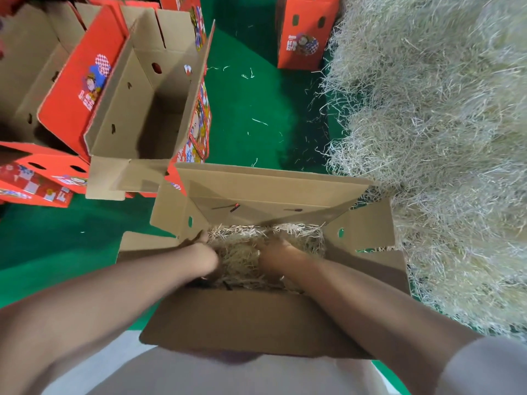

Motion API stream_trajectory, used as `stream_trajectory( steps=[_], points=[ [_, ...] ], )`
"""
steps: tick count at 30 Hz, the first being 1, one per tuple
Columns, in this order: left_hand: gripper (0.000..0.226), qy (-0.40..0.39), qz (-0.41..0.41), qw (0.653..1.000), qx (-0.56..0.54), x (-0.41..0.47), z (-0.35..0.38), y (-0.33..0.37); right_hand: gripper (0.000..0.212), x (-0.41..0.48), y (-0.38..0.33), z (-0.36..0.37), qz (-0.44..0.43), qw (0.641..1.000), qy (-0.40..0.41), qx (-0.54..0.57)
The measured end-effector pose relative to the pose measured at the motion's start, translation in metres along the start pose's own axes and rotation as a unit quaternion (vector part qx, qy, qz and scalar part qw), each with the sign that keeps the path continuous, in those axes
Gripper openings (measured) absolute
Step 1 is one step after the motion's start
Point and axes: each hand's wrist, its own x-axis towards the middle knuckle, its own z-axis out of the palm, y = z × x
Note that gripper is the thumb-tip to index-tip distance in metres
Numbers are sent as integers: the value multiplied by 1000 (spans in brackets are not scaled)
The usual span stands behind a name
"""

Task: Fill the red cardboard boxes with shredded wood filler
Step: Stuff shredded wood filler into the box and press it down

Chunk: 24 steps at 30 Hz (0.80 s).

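Left hand [206,253] and right hand [278,252] in filler [299,238], open box [256,317], empty box [159,115] behind

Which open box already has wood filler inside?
The box nearest the person, where the left hand and right hand are in filler. The open box at upper left is bare inside.

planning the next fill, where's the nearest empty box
In the head view the nearest empty box stands upper left, flaps open, just beyond the far-left corner of the box being filled.
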Motion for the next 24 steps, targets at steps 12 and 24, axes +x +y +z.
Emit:
stream_trajectory(
  steps=[12, 24],
  points=[
    [35, 297, 85, 942, -135, -39, -37, 6, 28, -68, 54, -4, 79, 971, -18, 226],
    [40, 216, 74, 932, -282, -33, -38, -6, 31, -79, 31, 3, 20, 992, -107, 59]
  ],
)
